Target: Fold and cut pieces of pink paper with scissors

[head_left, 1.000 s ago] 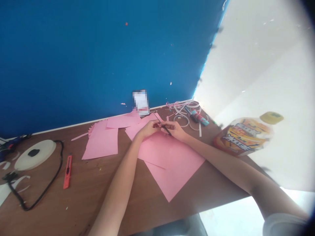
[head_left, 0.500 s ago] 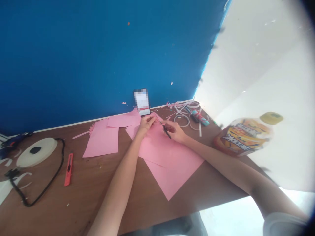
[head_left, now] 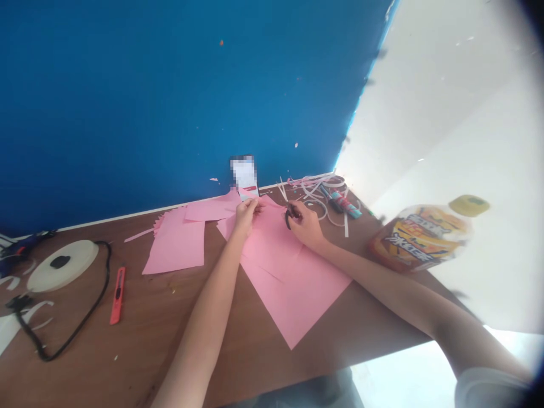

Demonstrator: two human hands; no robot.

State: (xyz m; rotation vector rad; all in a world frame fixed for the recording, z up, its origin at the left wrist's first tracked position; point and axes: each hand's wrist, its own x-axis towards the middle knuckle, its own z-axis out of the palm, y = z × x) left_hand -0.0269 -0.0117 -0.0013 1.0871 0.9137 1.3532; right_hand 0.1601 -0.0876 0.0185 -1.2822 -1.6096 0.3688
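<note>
One brown table [head_left: 170,334] carries everything. At least three sheets of pink paper lie on it. The large pink sheet [head_left: 297,283] spreads from under both hands back toward the person. A second pink sheet [head_left: 174,246] lies to the left of the left hand, and a third pink sheet [head_left: 210,209] sits just beside that hand's fingertips.

One bottle [head_left: 425,235] with a yellow cap lies on its side, well to the right of the right hand. One white disc [head_left: 62,265] and one black cable [head_left: 72,334] looping round it sit far to the left. One orange utility knife [head_left: 118,287] lies between them and the left forearm. A tangle of white paper strips [head_left: 317,192], too many to count, lies just beyond the right hand.

Both arms stretch forward, forearms converging. The left hand [head_left: 245,214] is palm down, its fingertips pinched together on the far edge of the large pink sheet. The right hand [head_left: 304,224] is curled round the dark handles of one pair of scissors [head_left: 288,212]. The blades point away from the person. The paper's far edge lies between the two hands, touching the left hand's fingertips and just left of the scissors. Whether the blades are apart cannot be told.
</note>
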